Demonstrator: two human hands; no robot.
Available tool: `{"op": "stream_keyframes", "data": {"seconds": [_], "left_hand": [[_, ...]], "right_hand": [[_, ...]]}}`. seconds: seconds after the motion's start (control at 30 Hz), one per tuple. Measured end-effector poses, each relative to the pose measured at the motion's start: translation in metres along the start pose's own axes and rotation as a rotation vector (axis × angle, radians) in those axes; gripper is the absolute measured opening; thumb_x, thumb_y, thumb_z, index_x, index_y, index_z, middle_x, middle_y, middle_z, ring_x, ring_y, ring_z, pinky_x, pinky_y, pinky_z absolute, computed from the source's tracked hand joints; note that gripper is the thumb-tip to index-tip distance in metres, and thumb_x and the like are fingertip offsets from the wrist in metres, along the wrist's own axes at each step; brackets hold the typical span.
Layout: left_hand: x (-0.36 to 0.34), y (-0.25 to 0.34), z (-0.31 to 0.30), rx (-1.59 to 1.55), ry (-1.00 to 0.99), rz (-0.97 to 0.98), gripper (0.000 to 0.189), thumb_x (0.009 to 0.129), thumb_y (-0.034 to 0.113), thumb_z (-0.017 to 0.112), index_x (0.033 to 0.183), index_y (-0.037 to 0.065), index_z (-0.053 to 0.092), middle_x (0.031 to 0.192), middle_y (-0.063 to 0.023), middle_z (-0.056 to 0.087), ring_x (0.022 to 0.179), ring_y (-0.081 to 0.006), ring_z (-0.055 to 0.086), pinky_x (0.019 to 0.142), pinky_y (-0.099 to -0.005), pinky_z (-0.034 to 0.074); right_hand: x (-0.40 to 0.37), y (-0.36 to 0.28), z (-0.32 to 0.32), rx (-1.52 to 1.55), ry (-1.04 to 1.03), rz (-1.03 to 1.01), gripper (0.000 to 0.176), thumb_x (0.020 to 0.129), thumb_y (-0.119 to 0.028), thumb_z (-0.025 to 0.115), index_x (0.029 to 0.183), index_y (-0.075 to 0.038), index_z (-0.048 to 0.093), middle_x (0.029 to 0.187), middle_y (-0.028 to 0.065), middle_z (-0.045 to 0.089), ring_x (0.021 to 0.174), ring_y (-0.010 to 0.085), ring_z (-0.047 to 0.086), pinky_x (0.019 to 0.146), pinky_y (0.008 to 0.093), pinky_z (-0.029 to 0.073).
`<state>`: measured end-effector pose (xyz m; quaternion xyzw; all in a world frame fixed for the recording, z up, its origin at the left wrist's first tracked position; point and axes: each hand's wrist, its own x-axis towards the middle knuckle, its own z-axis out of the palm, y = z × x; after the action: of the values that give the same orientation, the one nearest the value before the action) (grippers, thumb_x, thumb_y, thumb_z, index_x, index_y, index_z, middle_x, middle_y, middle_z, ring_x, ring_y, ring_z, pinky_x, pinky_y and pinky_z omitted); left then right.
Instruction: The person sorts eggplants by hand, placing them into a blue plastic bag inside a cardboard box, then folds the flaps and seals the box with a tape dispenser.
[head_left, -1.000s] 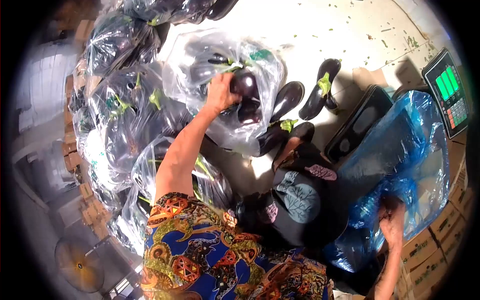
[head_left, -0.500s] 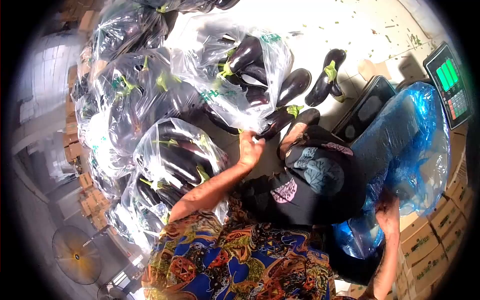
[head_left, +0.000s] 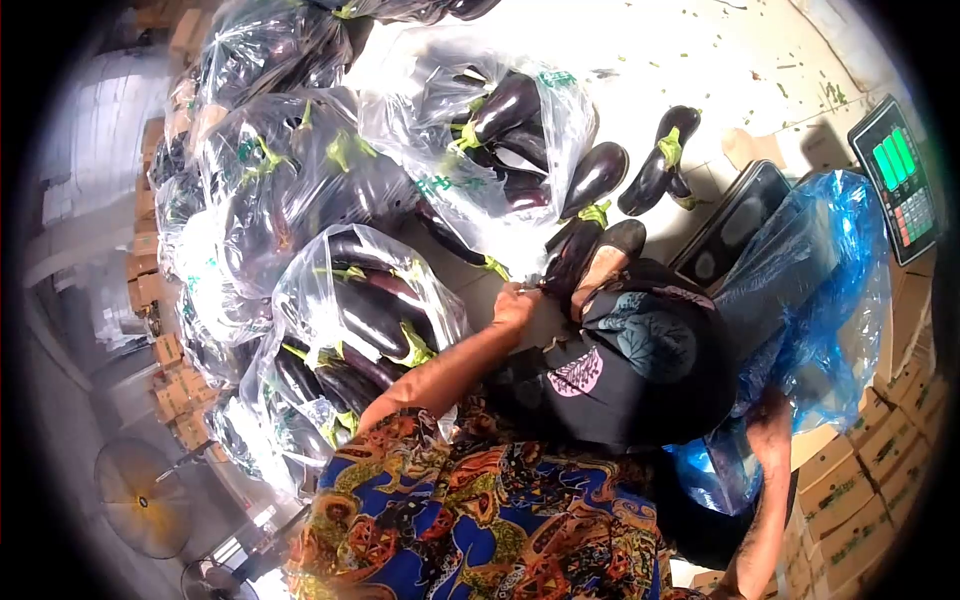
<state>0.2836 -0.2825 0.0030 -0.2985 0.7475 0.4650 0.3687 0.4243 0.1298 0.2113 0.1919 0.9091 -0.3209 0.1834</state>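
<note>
Clear plastic bag on the far floor likely handled heavy, limp, slippery with eggplants inside, best held by bunched rim; left hand pinched its near edge, right hand clutched blue plastic bag.

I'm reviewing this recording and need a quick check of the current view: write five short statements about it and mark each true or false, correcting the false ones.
1. The left hand is at the near edge of a clear plastic bag holding eggplants. True.
2. The right hand is inside that bag. False: it is at a blue plastic bag.
3. Every eggplant is bagged. False: several lie loose on the floor.
4. The digital scale display is lit green. True.
5. A fan shows at lower left. True.
</note>
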Motion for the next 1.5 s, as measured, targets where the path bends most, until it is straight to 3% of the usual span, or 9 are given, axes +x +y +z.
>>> {"op": "stream_keyframes", "data": {"seconds": [0.13, 0.43, 0.53, 0.6, 0.87, 0.93, 1.1, 1.33, 1.5], "left_hand": [[-0.014, 0.021, 0.016, 0.348, 0.224, 0.183, 0.068, 0.075, 0.041, 0.076, 0.123, -0.002, 0.052, 0.109, -0.0185, 0.063, 0.104, -0.0266, 0.059, 0.09, -0.0369, 0.046], [0.032, 0.011, 0.028, 0.14, 0.207, 0.438, 0.071, 0.069, 0.032, 0.083, 0.122, -0.004, 0.052, 0.109, -0.0153, 0.063, 0.093, -0.0229, 0.061, 0.083, -0.0346, 0.049], [0.071, -0.019, 0.017, -0.041, 0.01, 0.095, 0.071, 0.068, 0.033, 0.083, 0.122, -0.001, 0.053, 0.107, -0.0128, 0.064, 0.086, -0.0193, 0.062, 0.075, -0.0312, 0.051], [-0.011, 0.057, -0.008, -0.235, -0.15, -0.06, 0.063, 0.076, 0.039, 0.076, 0.126, 0.006, 0.053, 0.107, -0.0097, 0.065, 0.086, -0.0213, 0.065, 0.071, -0.0367, 0.054], [-0.066, 0.106, -0.067, -0.967, -0.923, -0.101, 0.07, 0.087, 0.044, 0.063, 0.141, 0.007, 0.038, 0.132, -0.021, 0.052, 0.114, -0.0342, 0.059, 0.077, -0.0496, 0.059], [-0.082, 0.128, -0.066, -1.078, -0.79, -0.095, 0.066, 0.093, 0.045, 0.049, 0.144, 0.006, 0.033, 0.134, -0.0243, 0.049, 0.115, -0.0385, 0.057, 0.08, -0.0569, 0.056], [-0.065, 0.138, -0.064, -1.2, -1.125, -0.086, 0.067, 0.093, 0.049, 0.043, 0.143, 0.005, 0.034, 0.133, -0.0279, 0.048, 0.114, -0.0463, 0.055, 0.074, -0.0645, 0.055], [-0.066, 0.137, -0.048, -1.158, -0.929, 0.04, 0.072, 0.086, 0.047, 0.06, 0.142, 0.008, 0.038, 0.136, -0.0228, 0.048, 0.116, -0.0414, 0.055, 0.082, -0.062, 0.053], [-0.082, 0.171, -0.021, -0.768, -0.723, 0.474, 0.073, 0.082, 0.022, 0.072, 0.142, 0.006, 0.035, 0.134, -0.0134, 0.051, 0.12, -0.0273, 0.054, 0.103, -0.0414, 0.045]], "right_hand": [[0.006, -0.018, -0.01, -0.015, -0.13, 0.12, 0.044, 0.067, 0.004, 0.044, 0.109, 0.004, 0.058, 0.089, 0.0284, 0.06, 0.083, 0.0443, 0.058, 0.076, 0.044, 0.047], [0.004, -0.005, -0.008, -0.067, -0.117, 0.167, 0.039, 0.075, 0.001, 0.047, 0.112, 0.005, 0.058, 0.105, 0.0284, 0.062, 0.095, 0.0446, 0.059, 0.085, 0.0426, 0.047], [0.0, 0.004, -0.009, -0.102, -0.074, 0.115, 0.034, 0.079, 0.0, 0.05, 0.112, 0.005, 0.059, 0.105, 0.0268, 0.063, 0.094, 0.0424, 0.06, 0.084, 0.0406, 0.047], [-0.004, 0.0, -0.013, -0.04, -0.055, 0.101, 0.03, 0.081, 0.0, 0.052, 0.11, 0.004, 0.06, 0.102, 0.0252, 0.064, 0.091, 0.039, 0.061, 0.083, 0.0387, 0.048], [-0.003, -0.049, -0.054, 0.302, -0.033, 0.065, 0.017, 0.086, -0.001, 0.057, 0.102, 0.002, 0.063, 0.088, 0.0108, 0.067, 0.08, 0.0172, 0.06, 0.074, 0.0307, 0.048], [-0.002, -0.056, -0.06, 0.32, -0.049, 0.045, 0.016, 0.087, -0.001, 0.058, 0.102, 0.002, 0.063, 0.089, 0.0109, 0.067, 0.08, 0.0156, 0.06, 0.073, 0.0294, 0.047], [-0.002, -0.059, -0.054, 0.307, 0.065, 0.019, 0.016, 0.087, -0.003, 0.059, 0.101, 0.002, 0.063, 0.087, 0.0109, 0.066, 0.079, 0.0167, 0.062, 0.072, 0.0292, 0.049], [-0.001, -0.069, -0.058, 0.303, 0.126, 0.018, 0.012, 0.088, -0.004, 0.06, 0.098, 0.0, 0.065, 0.081, 0.0075, 0.065, 0.072, 0.0147, 0.061, 0.065, 0.0272, 0.048], [0.032, -0.121, -0.079, 0.479, 0.173, -0.001, 0.011, 0.091, -0.008, 0.06, 0.097, -0.002, 0.067, 0.083, 0.0057, 0.066, 0.075, 0.0116, 0.06, 0.067, 0.0247, 0.048]]}}
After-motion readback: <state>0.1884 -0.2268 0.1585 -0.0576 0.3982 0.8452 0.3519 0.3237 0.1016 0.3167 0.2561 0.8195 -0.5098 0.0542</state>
